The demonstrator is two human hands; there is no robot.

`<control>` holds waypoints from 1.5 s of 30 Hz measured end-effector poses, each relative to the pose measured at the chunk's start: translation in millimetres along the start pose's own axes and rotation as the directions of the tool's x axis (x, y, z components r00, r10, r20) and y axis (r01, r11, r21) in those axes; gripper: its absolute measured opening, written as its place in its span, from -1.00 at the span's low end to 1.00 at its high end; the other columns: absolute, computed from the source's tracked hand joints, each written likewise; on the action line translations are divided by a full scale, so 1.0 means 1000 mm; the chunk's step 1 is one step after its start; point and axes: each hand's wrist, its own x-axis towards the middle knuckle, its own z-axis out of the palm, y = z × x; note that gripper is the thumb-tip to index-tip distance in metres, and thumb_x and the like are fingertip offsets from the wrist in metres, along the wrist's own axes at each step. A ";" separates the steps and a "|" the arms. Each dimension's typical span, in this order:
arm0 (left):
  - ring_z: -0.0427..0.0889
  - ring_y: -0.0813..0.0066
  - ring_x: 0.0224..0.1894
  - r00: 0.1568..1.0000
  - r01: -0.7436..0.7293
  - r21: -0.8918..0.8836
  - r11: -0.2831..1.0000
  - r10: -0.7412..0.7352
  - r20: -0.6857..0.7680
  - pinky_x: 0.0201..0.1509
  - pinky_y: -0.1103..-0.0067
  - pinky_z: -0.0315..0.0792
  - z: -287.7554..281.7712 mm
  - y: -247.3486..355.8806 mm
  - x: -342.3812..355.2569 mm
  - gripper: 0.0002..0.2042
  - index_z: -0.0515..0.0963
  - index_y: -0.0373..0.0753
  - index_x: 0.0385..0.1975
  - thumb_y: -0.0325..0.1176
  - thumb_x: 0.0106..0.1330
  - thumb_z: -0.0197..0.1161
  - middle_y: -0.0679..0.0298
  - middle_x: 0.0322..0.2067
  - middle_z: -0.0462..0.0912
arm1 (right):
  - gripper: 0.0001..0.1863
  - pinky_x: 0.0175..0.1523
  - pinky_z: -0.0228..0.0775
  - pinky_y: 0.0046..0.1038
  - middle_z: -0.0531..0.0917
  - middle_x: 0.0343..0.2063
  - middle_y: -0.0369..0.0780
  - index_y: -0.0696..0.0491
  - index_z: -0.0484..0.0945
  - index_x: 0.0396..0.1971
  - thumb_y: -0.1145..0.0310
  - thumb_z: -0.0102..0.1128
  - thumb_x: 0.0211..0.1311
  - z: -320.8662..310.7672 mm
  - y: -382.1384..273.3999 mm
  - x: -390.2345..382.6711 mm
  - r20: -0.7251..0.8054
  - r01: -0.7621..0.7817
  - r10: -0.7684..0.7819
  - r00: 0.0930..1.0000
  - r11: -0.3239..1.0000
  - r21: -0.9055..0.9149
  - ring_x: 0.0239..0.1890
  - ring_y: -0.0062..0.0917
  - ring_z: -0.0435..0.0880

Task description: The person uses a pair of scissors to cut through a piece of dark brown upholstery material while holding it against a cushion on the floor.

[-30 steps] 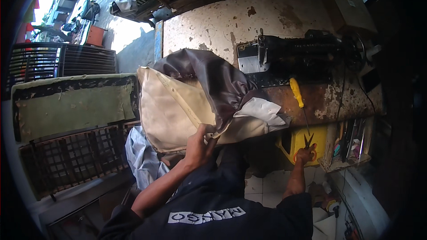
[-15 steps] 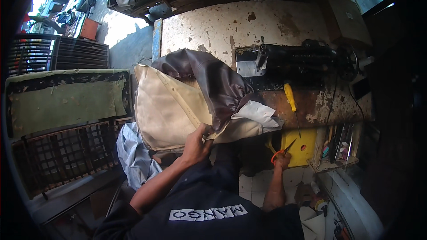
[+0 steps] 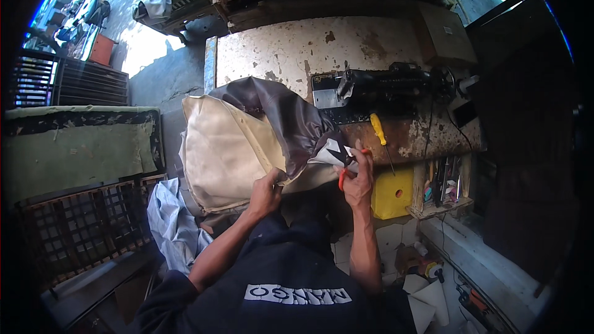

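A sewn cover (image 3: pixel 226 154), beige on its inner face with a dark brown leather-like part (image 3: pixel 272 108), lies bunched at the table's near edge. My left hand (image 3: pixel 267 192) is closed on the cover's near edge, thumb on top. In my right hand (image 3: pixel 359 182) are scissors (image 3: pixel 344 178) with orange-red handles. Their dark blades are spread apart over a white flap (image 3: pixel 325 153) at the cover's right end; whether they touch it I cannot tell. To the right, a yellow-handled screwdriver (image 3: pixel 378 130) lies on the table.
A black sewing machine (image 3: pixel 390 83) stands on the worn table (image 3: pixel 272 43). Below its near edge is a yellow panel (image 3: pixel 387 201), beside an open drawer (image 3: pixel 445 204) of tools. Grey-blue cloth (image 3: pixel 173 222) hangs at my left, near a green padded panel (image 3: pixel 80 142).
My right hand has brought the scissors up and left from beside the yellow panel to the white flap, and the blades have opened. My left hand keeps its hold; the whole view has shifted.
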 end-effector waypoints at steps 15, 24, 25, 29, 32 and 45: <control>0.67 -0.04 -0.07 0.991 0.133 -0.277 0.952 -0.124 0.050 -0.01 0.32 0.52 0.024 0.055 -0.027 -0.64 0.48 -0.37 -0.06 -0.19 0.35 0.24 -0.12 -0.16 0.66 | -0.48 -0.04 0.53 -0.41 0.69 -0.17 -0.14 0.03 0.45 0.11 0.59 0.36 0.12 0.026 -0.018 -0.086 0.093 -0.366 0.354 0.931 0.900 0.236 -0.13 -0.43 0.72; 0.64 0.32 -0.26 0.901 0.289 -0.483 0.826 -0.406 -0.154 -0.13 0.39 0.51 0.076 0.046 0.042 -0.69 0.41 -0.33 -0.11 -0.45 0.24 0.36 0.13 -0.34 0.62 | -0.40 -0.07 0.47 -0.60 0.72 -0.28 -0.26 0.14 0.40 0.18 0.47 0.47 0.15 -0.006 0.013 -0.003 0.709 -0.551 0.145 0.690 0.740 0.385 -0.22 -0.68 0.64; 0.60 0.45 -0.26 0.900 0.261 -0.459 0.850 -0.386 -0.203 -0.12 0.45 0.50 0.074 0.052 0.036 -0.75 0.44 -0.32 -0.15 -0.50 0.24 0.33 0.20 -0.34 0.62 | -0.35 -0.04 0.48 -0.60 0.72 -0.25 -0.22 0.19 0.37 0.21 0.46 0.49 0.14 -0.014 0.022 0.012 0.779 -0.610 0.142 0.610 0.712 0.348 -0.19 -0.66 0.65; 0.51 0.59 -0.31 0.811 0.289 -0.474 0.832 -0.476 -0.341 -0.18 0.59 0.42 0.048 0.061 -0.020 -0.82 0.47 -0.29 -0.20 -0.55 0.25 0.29 0.31 -0.39 0.56 | -0.33 -0.06 0.50 -0.58 0.68 -0.24 -0.24 0.15 0.36 0.24 0.46 0.47 0.16 -0.014 0.027 0.071 0.837 -0.717 0.096 0.539 0.575 0.395 -0.23 -0.65 0.64; 0.42 0.67 -0.37 0.597 0.216 -0.581 0.785 -0.577 -0.557 -0.25 0.66 0.35 0.022 0.045 -0.102 -0.88 0.45 -0.25 -0.30 -0.57 0.28 0.26 0.43 -0.44 0.46 | -0.31 -0.11 0.47 -0.55 0.66 -0.28 -0.31 0.07 0.45 0.21 0.28 0.56 0.08 0.009 0.034 0.096 0.803 -0.406 -0.076 0.591 0.832 0.378 -0.25 -0.67 0.59; 0.41 0.76 -0.34 -0.092 -0.069 -0.671 0.738 -0.674 -0.733 -0.22 0.76 0.32 0.076 0.052 -0.369 -0.79 0.40 -0.21 -0.26 -0.67 0.25 0.23 0.45 -0.39 0.44 | -0.35 -0.09 0.46 -0.54 0.63 -0.34 -0.33 0.06 0.49 0.19 0.27 0.55 0.10 0.053 -0.106 -0.034 0.918 -0.043 -0.386 -0.085 0.922 0.384 -0.26 -0.68 0.57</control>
